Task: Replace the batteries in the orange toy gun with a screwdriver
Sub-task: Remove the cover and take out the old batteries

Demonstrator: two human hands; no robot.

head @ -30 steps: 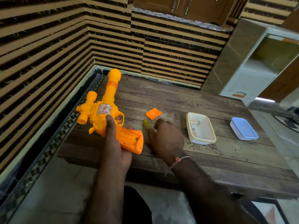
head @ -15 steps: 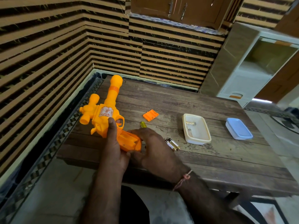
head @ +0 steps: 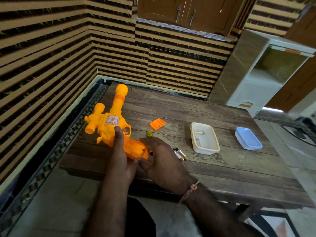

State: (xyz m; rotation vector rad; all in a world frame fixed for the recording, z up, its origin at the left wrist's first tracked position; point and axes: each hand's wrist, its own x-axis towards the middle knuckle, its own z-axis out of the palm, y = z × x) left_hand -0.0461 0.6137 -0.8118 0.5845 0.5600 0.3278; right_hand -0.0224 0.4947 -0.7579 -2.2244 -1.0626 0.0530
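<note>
Left hand (head: 122,158): gripping gun (head: 111,125) at table (head: 222,168) front-left.
Right hand (head: 162,159): fingers loosely curled at compartment, holding nothing visible.
Risk: batteries (head: 180,153) near front edge may roll off.

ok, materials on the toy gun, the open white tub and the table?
Toy gun: moulded plastic by the look, glossy orange with soft highlights.
Open white tub: probably thin plastic, cream, slightly translucent walls.
Table: wood or wood-look planks, matte, with visible grain and worn dark patches.
</note>
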